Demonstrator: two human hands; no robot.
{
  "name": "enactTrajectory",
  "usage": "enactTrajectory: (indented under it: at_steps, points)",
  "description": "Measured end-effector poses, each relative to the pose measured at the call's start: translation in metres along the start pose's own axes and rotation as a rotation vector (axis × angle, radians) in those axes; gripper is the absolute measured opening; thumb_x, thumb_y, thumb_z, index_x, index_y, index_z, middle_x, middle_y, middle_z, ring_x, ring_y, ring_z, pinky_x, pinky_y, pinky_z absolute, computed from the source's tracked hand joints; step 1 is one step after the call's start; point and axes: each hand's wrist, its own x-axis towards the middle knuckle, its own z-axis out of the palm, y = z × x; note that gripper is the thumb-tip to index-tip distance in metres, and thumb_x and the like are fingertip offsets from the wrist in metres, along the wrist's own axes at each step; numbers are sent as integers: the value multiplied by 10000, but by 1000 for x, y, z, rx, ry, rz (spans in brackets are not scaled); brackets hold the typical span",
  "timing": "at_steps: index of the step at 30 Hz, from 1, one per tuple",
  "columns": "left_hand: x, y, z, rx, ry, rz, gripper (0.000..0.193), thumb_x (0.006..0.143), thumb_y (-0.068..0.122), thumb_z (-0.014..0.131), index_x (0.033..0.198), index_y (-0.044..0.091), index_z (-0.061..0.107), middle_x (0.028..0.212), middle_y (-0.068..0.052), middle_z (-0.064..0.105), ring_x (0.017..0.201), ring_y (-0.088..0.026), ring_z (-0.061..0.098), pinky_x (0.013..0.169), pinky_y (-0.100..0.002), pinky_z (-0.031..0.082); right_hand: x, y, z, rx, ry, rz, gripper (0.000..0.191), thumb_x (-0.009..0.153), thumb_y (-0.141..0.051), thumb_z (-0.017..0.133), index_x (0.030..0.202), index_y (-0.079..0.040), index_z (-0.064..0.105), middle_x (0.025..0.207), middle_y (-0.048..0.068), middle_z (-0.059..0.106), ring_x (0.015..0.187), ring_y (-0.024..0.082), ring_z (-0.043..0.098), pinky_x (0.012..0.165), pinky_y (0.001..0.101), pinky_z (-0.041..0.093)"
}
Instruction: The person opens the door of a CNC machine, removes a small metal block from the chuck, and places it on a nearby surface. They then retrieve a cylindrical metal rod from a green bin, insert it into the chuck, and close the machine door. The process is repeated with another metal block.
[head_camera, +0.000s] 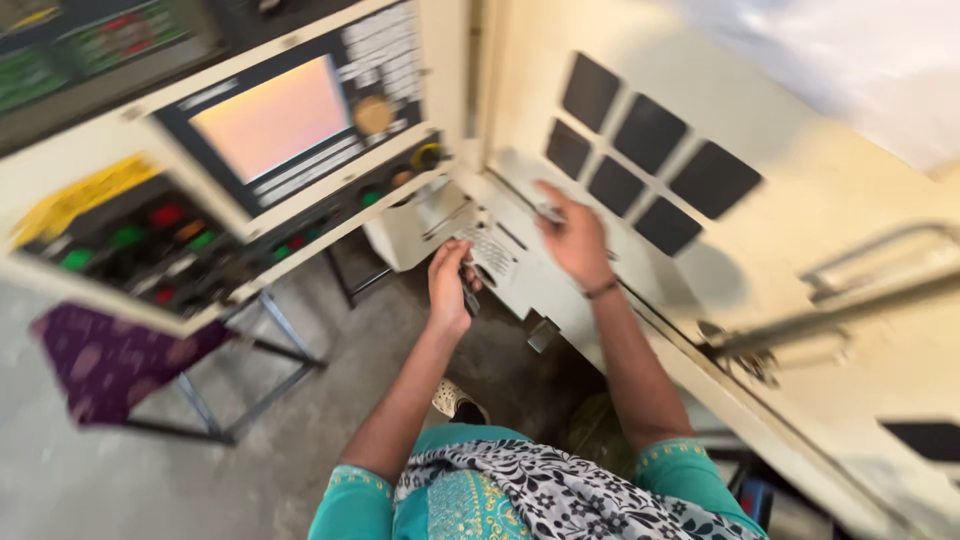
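Head view, blurred. Left hand (449, 288) curled around a small dark tool (469, 297), just below the perforated grille (489, 250). Right hand (574, 238) spread flat against the cream panel (530, 280), right of the grille and level with it. Tool's long axis roughly upright. Control screen (272, 118) upper left.

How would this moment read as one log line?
left hand: grips small dark tool | right hand: on cream machine panel | control screen: lit
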Motion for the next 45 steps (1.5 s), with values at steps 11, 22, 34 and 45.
enactTrajectory:
  at_steps: [11,22,34,45]
  points:
    - [-52,-103,56,-263,-130,-716,220,911,176,668,1097,62,641,996,-75,644,974,-303,675,903,-455,565,-121,84,-184,305,545,312,654,1044,-48,686,1590,-87,328,1613,106,313,1211,191,588,1102,321,494]
    - [-113,-107,32,-422,-219,-754,325,960,179,572,1234,8,609,1395,-248,554,1365,-394,511,1147,-489,431,-137,102,-178,232,591,212,597,1072,2,667,1578,-64,357,1577,102,410,1147,166,560,960,329,516]
    - [-138,-114,18,-378,-524,-825,521,1116,416,403,1462,34,489,1517,-168,548,1046,-269,673,878,-413,582,-260,81,-99,-107,52,499,361,854,-68,669,1197,-65,557,930,160,674,827,354,673,731,430,523]
    - [-157,-102,-3,-269,-530,-883,680,1075,627,227,1517,171,472,1359,-137,645,806,-196,643,724,-346,562,-234,-54,-176,-163,-27,331,358,872,-13,710,1219,-92,749,1131,152,748,951,295,725,804,386,560]
